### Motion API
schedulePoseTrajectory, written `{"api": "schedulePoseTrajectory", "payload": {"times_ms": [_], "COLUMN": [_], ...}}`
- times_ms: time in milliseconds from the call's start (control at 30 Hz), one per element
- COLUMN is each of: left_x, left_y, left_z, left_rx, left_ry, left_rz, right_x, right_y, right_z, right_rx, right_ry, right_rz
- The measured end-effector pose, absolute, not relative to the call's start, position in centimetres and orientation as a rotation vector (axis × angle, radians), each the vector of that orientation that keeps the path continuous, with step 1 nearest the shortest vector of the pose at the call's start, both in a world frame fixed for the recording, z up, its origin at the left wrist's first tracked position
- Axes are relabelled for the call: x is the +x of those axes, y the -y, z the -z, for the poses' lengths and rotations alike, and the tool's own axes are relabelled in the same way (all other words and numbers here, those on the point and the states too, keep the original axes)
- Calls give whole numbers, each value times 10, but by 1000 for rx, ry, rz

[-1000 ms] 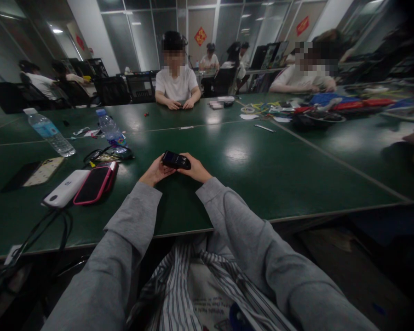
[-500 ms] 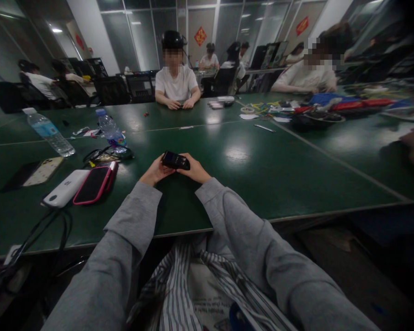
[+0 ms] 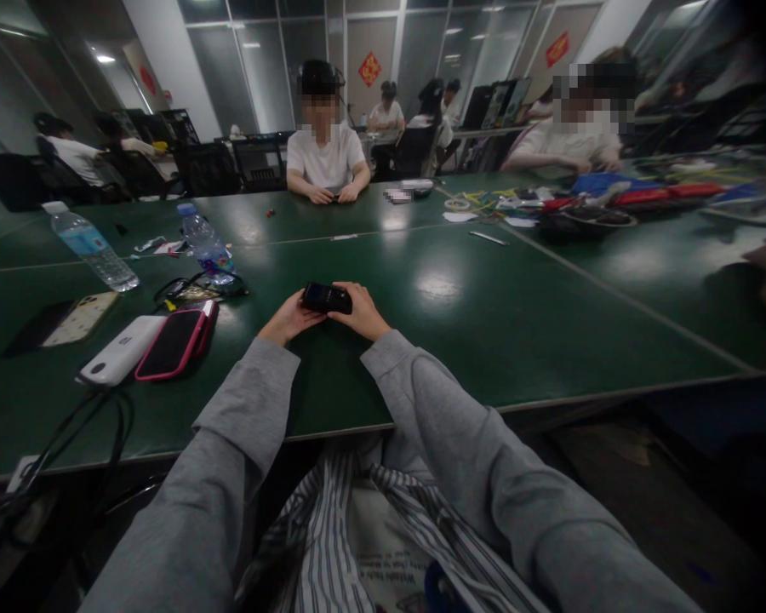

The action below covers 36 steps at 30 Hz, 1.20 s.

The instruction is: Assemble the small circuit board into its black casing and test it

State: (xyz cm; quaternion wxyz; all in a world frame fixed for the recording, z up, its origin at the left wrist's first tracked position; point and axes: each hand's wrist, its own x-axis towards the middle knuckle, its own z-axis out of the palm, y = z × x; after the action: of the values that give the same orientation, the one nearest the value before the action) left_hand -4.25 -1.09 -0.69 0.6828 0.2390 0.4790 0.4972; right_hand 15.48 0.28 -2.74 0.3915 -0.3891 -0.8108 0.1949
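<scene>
Between my two hands is a small black handheld device (image 3: 325, 297) with a dark screen at its left and buttons at its right, perhaps a camera; its exact kind is too dim to tell. My left hand (image 3: 292, 317) is closed around its left end and underside. On its right end my right hand (image 3: 361, 312) grips with the thumb along the near edge. Both hands are just above or resting on the green table (image 3: 472, 340). Fingers behind and under the device are partly hidden.
Left of my hands lie a pink-edged phone (image 3: 171, 342), a white power bank (image 3: 121, 349) with a black cable, and a patterned phone (image 3: 80, 319). Two water bottles (image 3: 95, 247) stand behind them. A person (image 3: 328, 162) sits opposite; cables and bags (image 3: 587, 209) lie at right.
The device turns very slightly in my hands and my right fingers shift a little on it. At the far right of the table, the seated person's head moves a bit.
</scene>
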Motion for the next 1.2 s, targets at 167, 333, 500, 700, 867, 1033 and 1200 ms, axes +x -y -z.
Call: {"api": "schedulePoseTrajectory", "payload": {"times_ms": [167, 333, 500, 700, 867, 1033, 1200], "left_x": [-42, -41, -42, -40, -40, -51, -58], "left_y": [10, 10, 12, 18, 17, 16, 15], "left_z": [7, 7, 6, 0, -4, -5, -3], "left_rx": [533, 554, 605, 668, 693, 742, 1029], "left_ry": [-1065, -1074, -1093, -1097, -1108, -1030, -1066], "left_rz": [-1102, -1096, -1081, -1083, -1099, -1102, -1111], "right_x": [154, 153, 154, 155, 156, 161, 162], "right_y": [-6, -10, -15, -17, -17, -20, -23], "right_z": [32, 35, 37, 37, 34, 31, 30], "right_rx": [-969, -972, -960, -946, -929, -912, -906], "right_ry": [2077, 2053, 2004, 1948, 1905, 1896, 1869], "right_rz": [-500, -513, -590, -660, -711, -760, -795]}}
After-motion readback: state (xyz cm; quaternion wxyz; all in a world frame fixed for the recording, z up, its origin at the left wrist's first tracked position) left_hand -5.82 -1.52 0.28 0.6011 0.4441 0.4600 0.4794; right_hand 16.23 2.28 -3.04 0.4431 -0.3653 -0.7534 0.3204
